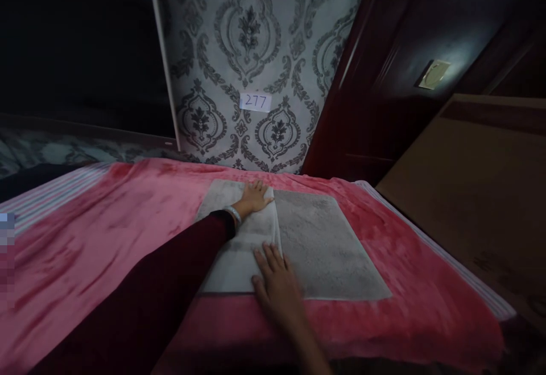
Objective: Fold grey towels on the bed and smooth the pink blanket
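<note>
A grey mat or thick cloth (pixel 333 250) lies spread on a pink blanket. Its left part (pixel 239 258) looks paler and smoother, and a raised edge or fold line runs front to back near the middle. My left hand (pixel 255 197), with a bracelet at the wrist and a maroon sleeve behind it, presses flat on the far end of the pale part, fingers spread. Closer to me, my right hand (pixel 278 281) rests with its fingers apart on the near end of the fold line. Neither hand grips anything.
The pink blanket (pixel 140 215) covers the surface, over a striped cloth (pixel 55 193). A cardboard box (pixel 482 193) stands at the right, beside a dark red wooden panel (pixel 371 79). At the back left is a large black screen (pixel 81 50). A "277" label (pixel 255 102) is on the patterned wall.
</note>
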`<state>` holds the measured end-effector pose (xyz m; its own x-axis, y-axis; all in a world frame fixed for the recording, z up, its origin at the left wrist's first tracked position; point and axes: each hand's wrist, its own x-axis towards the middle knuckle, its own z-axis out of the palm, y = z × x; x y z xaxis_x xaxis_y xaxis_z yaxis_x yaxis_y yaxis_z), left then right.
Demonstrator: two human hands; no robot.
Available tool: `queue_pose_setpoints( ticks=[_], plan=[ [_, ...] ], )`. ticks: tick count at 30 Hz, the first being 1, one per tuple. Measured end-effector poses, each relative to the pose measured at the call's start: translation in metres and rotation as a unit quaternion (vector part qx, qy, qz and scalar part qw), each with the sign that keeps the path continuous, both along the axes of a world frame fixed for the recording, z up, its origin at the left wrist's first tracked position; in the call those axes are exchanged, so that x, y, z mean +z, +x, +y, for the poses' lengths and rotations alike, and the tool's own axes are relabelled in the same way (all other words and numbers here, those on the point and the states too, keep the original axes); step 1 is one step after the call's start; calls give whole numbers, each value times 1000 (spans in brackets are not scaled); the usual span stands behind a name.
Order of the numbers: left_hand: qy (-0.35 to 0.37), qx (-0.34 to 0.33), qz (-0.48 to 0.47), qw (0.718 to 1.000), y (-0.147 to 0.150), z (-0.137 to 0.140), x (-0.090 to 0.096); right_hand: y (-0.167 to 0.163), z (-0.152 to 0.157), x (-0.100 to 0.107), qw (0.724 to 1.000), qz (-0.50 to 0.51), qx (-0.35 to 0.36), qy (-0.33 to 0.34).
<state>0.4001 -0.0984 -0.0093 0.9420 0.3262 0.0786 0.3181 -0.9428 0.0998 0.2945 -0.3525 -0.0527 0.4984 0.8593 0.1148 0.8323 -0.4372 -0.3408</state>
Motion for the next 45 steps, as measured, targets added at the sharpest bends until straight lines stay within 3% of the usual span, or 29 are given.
queue_pose_setpoints(
  ticks=[6,10,14,17,20,23,35,40,45],
  plan=[
    [-40,-145,72,986,-69,25,5,-4,1,2,999,-18,-3,-28],
    [-33,-126,45,990,-100,56,-4,-2,0,5,999,-16,-5,-47],
    [-17,-122,37,992,-102,68,-15,-1,18,27,998,-24,15,-57],
    [-9,-143,28,989,-101,70,-21,-2,47,37,994,-34,98,-35],
    [-18,-167,20,986,-101,75,-22,-4,68,30,984,-27,168,-43],
    [-26,-188,26,981,-93,88,-21,-4,72,18,982,-24,180,-48],
    [-53,-101,54,992,-37,141,-21,-1,67,14,983,0,181,-37],
    [-7,-42,25,999,-36,136,-16,0,67,15,983,-3,179,-44],
    [20,31,16,999,-48,112,-4,1,68,15,982,-13,179,-51]
  ],
)
